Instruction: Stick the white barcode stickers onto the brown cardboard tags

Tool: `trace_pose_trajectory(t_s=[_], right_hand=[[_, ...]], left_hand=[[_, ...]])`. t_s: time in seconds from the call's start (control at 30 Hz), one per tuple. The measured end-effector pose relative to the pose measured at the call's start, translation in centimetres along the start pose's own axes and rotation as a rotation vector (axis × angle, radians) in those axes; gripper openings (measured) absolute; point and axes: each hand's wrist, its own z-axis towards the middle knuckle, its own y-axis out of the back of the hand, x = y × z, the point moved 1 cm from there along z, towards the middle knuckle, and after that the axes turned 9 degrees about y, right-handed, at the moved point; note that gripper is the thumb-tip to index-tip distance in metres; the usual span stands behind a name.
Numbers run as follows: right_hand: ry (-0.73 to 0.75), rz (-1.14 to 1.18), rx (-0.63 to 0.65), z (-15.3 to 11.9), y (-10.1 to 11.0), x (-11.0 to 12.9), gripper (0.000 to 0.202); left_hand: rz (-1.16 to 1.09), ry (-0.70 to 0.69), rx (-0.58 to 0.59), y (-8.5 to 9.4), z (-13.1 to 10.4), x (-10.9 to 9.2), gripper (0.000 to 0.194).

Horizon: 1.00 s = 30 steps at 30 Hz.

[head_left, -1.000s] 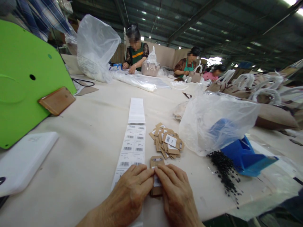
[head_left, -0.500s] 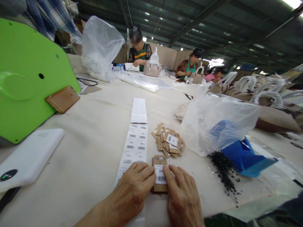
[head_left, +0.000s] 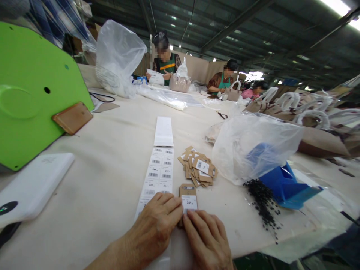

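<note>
Near the worktop's (head_left: 112, 180) front edge, my left hand (head_left: 159, 221) and right hand (head_left: 208, 237), fingers together, whether pinching I can't tell, touch the tag stack (head_left: 188, 191), likely light, stiff, best held by its sides.

Matt cardboard tags (head_left: 200, 167), smooth paper labels (head_left: 159, 170)

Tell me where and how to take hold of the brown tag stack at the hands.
Probably best pinched by its two long edges near the far end, coming from above. The tag stack lies flat with nearly straight sides, and its far end shows clear of the left hand, at its left edge, and the right hand, over its near part.
</note>
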Motion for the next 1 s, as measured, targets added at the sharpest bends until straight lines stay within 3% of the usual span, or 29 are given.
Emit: trace_pose_trajectory(t_s=[0.07,0.27,0.4,0.47,0.6,0.73,0.8,1.0], right_hand=[[0.009,0.008,-0.012,-0.1,0.1,0.0,0.032],[-0.229,-0.046,-0.066,-0.1,0.0,0.3,0.034],[-0.142,0.001,-0.075,-0.3,-0.5,0.3,0.033],[-0.166,0.086,-0.088,-0.6,-0.5,0.0,0.032],[-0.553,0.341,-0.049,0.1,-0.1,-0.9,0.022],[-0.990,0.585,0.195,2.8,0.0,-2.3,0.026],[-1.076,0.658,0.267,4.3,-0.3,-3.2,0.030],[-1.138,0.729,0.284,5.7,-2.1,-5.1,0.027]], left_hand=[[0.014,0.004,0.008,0.0,0.0,0.0,0.023],[0.027,0.017,0.005,-0.4,-0.3,0.2,0.024],[0.010,-0.012,-0.048,-0.5,-0.6,0.2,0.026],[0.013,-0.039,-0.072,-0.5,-0.7,0.2,0.026],[0.021,-0.036,-0.076,-0.4,-0.6,0.1,0.024],[0.018,-0.032,-0.057,-0.4,-0.5,0.0,0.026],[0.012,-0.043,-0.071,-0.3,-0.5,0.0,0.026],[0.017,-0.038,-0.056,-0.1,-0.4,0.0,0.025]])
